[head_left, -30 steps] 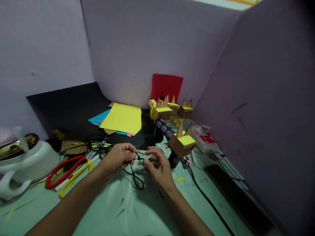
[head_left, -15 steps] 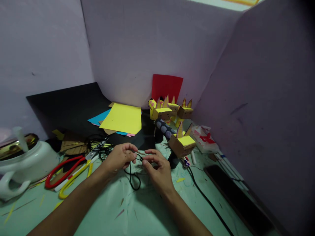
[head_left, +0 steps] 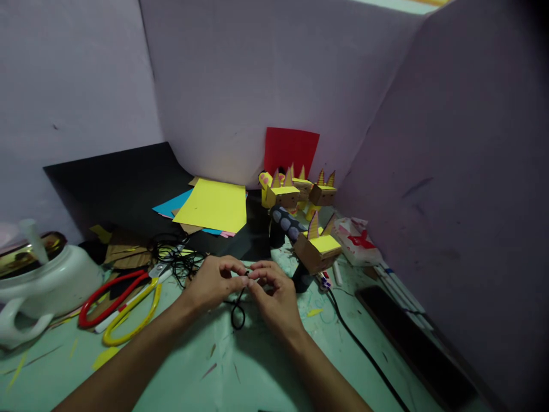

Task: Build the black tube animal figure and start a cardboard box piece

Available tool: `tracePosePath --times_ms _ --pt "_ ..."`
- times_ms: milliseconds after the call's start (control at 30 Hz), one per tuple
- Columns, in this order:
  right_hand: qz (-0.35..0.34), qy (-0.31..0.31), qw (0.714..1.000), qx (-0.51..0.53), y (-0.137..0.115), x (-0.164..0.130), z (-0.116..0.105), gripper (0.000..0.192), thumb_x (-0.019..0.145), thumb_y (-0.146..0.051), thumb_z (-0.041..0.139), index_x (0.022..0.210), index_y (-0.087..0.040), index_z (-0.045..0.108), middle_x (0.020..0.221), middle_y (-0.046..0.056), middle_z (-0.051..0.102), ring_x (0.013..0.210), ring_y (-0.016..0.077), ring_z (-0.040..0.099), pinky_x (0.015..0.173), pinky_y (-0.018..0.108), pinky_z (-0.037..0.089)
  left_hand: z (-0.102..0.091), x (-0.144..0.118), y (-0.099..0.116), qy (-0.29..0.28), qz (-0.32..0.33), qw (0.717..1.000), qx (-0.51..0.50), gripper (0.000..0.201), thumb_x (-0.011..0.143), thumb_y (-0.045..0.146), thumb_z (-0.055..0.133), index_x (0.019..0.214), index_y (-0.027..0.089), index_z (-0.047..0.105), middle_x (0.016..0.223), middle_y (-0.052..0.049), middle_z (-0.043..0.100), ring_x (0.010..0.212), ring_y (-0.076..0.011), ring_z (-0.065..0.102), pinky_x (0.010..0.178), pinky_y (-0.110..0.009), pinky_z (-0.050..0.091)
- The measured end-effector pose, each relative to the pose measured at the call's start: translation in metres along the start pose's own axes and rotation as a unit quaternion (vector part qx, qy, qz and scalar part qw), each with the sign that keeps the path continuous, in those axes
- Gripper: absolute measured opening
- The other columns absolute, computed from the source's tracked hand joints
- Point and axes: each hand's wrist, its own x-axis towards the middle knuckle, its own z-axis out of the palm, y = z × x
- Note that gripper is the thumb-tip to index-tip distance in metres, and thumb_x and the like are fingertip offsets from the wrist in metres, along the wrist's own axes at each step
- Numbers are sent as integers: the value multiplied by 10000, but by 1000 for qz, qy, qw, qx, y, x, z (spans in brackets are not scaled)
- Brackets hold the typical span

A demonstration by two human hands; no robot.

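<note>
Black cord [head_left: 237,309] is pinched between left hand [head_left: 212,284] and right hand [head_left: 274,292], fingertips meeting (loop dangling onto the bench [head_left: 240,372]) for fine control.

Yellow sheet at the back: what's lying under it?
Under the yellow sheet a blue sheet sticks out at the left, with brown card and a pink edge at the front. All rest on a black board. Anything fully beneath is covered.
</note>
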Motion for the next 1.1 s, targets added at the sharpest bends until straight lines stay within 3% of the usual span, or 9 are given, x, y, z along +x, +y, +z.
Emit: tracePosePath --times_ms 233,367,500,700,800,933,1000,1100 --pt "50 6 995 87 3 1 -1 38 676 -208 594 678 -170 594 859 45 593 658 123 529 570 243 418 4 0 3 -19 -115 984 -136 192 596 355 558 612 173 498 391 97 374 282 -62 338 319 -180 197" --pt "99 16 988 116 2 1 -2 119 693 -253 603 781 -175 595 735 11 586 513 86 463 482 219 376 5 -1 7 -23 -111 984 -138 193 590 332 586 614 155 513 453 55 503 276 -47 344 304 -174 208" --pt "33 15 998 59 -2 1 -2 81 648 -249 658 658 -171 638 873 57 584 644 125 537 552 246 428 3 -2 8 -4 -94 992 -84 160 557 283 617 555 144 538 346 78 411 293 -53 338 319 -173 235" --pt "33 3 998 56 1 0 -1 108 704 -248 618 628 -172 636 821 54 604 738 154 557 632 265 433 5 -3 7 -19 -92 990 -101 166 581 280 603 548 154 499 348 76 432 274 -55 361 299 -160 243" --pt "110 -22 980 167 2 0 -1 166 715 -341 619 737 -177 614 688 13 581 600 119 521 495 214 380 8 -2 4 -30 -103 984 -143 175 600 296 586 588 159 477 402 55 506 251 -46 361 280 -149 204" --pt "228 -54 929 288 0 2 -3 296 688 -426 640 820 -168 579 493 -41 512 384 51 350 353 159 178 12 0 -1 -53 -123 973 -190 162 643 310 521 629 169 442 505 0 612 232 -42 358 264 -146 161" --pt "237 -35 921 308 0 3 -4 297 668 -421 658 810 -174 573 486 -49 503 371 44 329 343 154 155 12 2 -2 -55 -127 973 -184 157 649 309 507 631 173 430 471 9 596 225 -44 350 263 -145 161" --pt "222 4 934 278 -1 4 -4 313 640 -395 689 849 -184 592 596 -28 550 418 53 392 345 152 189 11 1 0 -44 -122 979 -160 153 648 309 502 635 170 437 435 30 564 229 -42 346 269 -143 177"
